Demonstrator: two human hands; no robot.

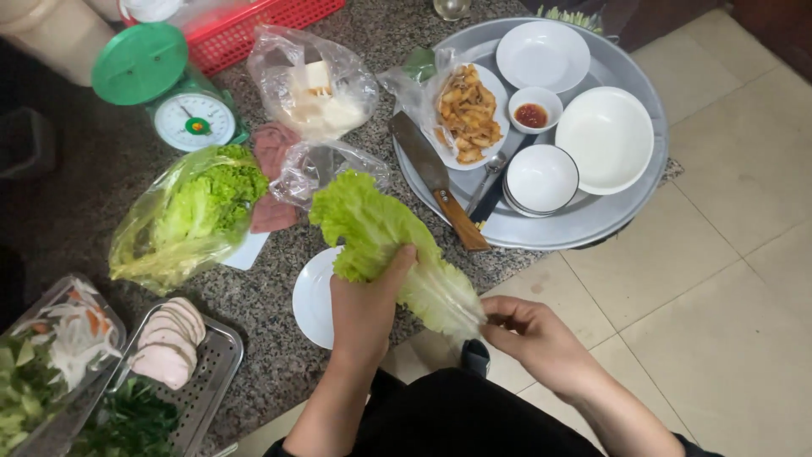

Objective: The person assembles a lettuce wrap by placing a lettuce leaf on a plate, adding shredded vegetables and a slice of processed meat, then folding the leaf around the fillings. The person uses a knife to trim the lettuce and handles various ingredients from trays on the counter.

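a speckled granite counter (pixel 279 355) with food and dishes spread across it

near its front edge you have a white plate (pixel 311 296), and by the front left corner a perforated metal tray (pixel 211 372) beside a clear container of cut vegetables (pixel 51 355). further in lie a bag of green lettuce (pixel 190 216) on a white board (pixel 247 252), a bag of pink sliced meat (pixel 275 182) and a bag of pale tofu blocks (pixel 317 89). toward the back edge stand a green kitchen scale (pixel 169 89) and a red plastic basket (pixel 245 25). at the right edge a round metal tray (pixel 609 216) overhangs the tiled floor (pixel 727 288).
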